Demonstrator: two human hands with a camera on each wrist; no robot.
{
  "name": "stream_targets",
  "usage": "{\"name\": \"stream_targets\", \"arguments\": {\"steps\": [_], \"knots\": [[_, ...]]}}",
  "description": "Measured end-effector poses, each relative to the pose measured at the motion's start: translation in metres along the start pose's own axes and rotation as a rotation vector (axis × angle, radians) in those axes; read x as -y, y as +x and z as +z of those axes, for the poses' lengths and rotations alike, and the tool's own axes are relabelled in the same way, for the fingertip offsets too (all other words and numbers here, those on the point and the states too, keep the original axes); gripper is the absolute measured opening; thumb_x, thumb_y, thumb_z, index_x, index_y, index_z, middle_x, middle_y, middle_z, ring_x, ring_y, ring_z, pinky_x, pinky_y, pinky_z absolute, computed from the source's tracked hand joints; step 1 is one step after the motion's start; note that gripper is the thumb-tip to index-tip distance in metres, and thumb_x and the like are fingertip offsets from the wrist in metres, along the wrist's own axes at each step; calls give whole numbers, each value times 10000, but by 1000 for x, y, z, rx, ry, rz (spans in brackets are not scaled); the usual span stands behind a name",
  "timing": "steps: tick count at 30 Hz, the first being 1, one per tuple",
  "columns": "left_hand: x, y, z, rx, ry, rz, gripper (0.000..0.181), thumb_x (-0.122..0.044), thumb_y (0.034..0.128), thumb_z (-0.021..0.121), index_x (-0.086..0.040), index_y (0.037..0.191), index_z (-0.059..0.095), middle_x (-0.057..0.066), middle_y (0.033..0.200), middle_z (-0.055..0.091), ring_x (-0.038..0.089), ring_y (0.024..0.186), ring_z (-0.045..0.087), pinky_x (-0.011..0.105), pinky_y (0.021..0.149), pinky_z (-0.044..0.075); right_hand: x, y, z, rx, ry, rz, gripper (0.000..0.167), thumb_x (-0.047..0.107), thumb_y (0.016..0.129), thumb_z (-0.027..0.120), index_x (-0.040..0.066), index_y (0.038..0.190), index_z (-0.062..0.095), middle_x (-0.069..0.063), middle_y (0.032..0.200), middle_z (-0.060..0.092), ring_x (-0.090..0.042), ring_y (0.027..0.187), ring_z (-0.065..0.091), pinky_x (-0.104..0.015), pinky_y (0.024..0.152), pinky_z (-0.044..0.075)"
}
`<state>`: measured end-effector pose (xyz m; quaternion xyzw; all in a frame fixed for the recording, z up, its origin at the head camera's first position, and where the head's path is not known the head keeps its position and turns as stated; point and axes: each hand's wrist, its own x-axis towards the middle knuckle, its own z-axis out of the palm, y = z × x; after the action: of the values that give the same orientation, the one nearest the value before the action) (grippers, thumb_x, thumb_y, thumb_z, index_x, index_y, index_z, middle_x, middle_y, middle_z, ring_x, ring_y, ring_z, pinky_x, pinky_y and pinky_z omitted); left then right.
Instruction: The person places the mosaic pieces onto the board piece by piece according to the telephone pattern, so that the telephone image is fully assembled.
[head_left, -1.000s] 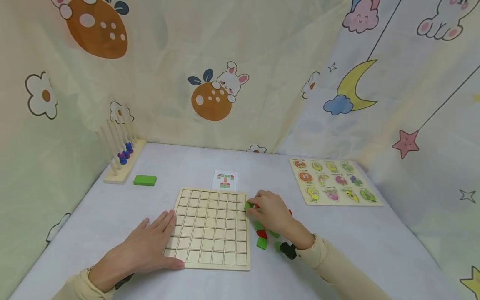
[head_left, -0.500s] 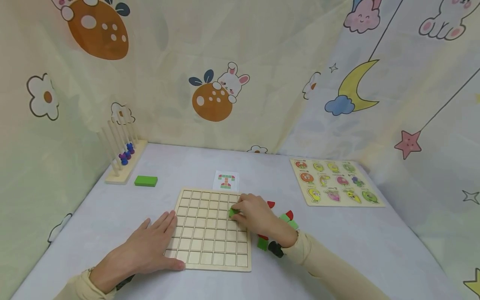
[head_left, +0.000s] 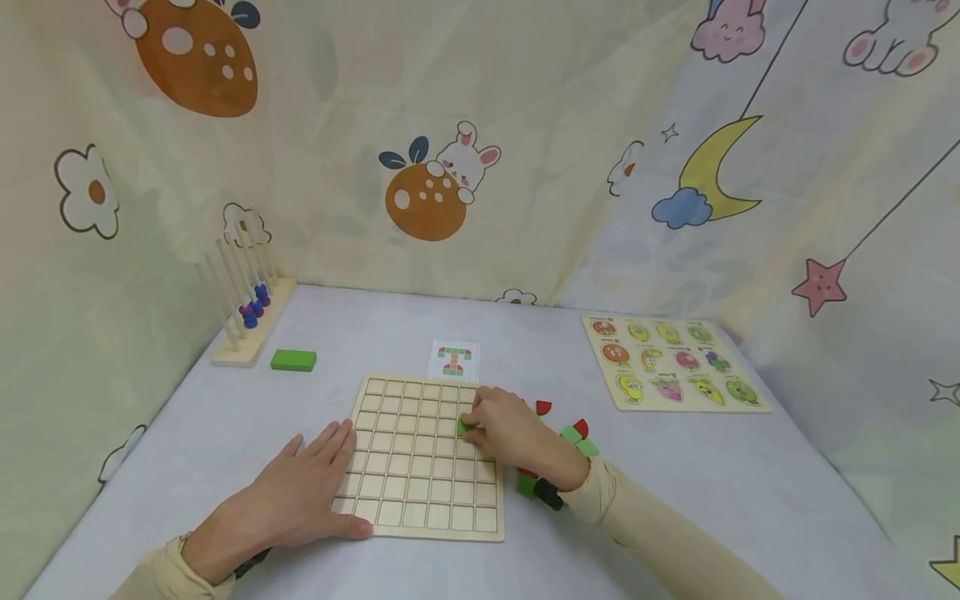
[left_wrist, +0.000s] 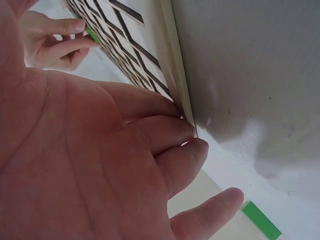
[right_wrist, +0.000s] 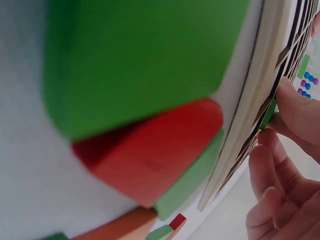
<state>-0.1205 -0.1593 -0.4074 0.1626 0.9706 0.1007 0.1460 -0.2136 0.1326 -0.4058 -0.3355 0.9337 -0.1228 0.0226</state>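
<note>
1. A pale fabric backdrop (head_left: 322,208) printed with rabbits, oranges, flowers and a crescent moon rises behind the work area.
2. A white-covered table (head_left: 712,467) spreads out before a person in cream sleeves.
3. The wooden grid board (head_left: 416,465), marked off in square cells, lies flat at the table's centre between the two hands.
4. At the far right, a fruit puzzle board (head_left: 667,360) shows rows of colourful printed fruit.
5. The left hand (head_left: 300,492) rests along the grid board's left edge, fingers extended, thumb spread toward the near left corner; it grips nothing, and its fingertips touch the rim.
6. The right hand (head_left: 510,429) reaches over the grid's right side, thumb and fingertips nearly together in a pinch on a small green piece.
7. At the far left, a peg stand (head_left: 262,333) carries blue and purple beads.
8. A card (head_left: 453,361) with a red-and-green block pattern lies just beyond the board.
9. A green block (head_left: 293,360) lies near the stand.
10. Loose red and green pieces (head_left: 527,485) lie scattered right of the board, partly hidden by the right arm.
11. The small green piece (head_left: 462,427) is at the upper right cells; whether it sits fully inside one cannot be told.
</note>
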Motion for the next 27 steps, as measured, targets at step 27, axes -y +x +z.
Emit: {"name": "stream_targets", "arguments": {"steps": [27], "knots": [[-1,-1,-1,6,-11,1,1323,-831,700,702,104,1552,317,271,1671,251,455,1557,249,752,1180,194,-72,-30,-26,-82,-49,526,383,432,884,791,98,711,722,34,583,539,-143,563,509,-247,519,364]]}}
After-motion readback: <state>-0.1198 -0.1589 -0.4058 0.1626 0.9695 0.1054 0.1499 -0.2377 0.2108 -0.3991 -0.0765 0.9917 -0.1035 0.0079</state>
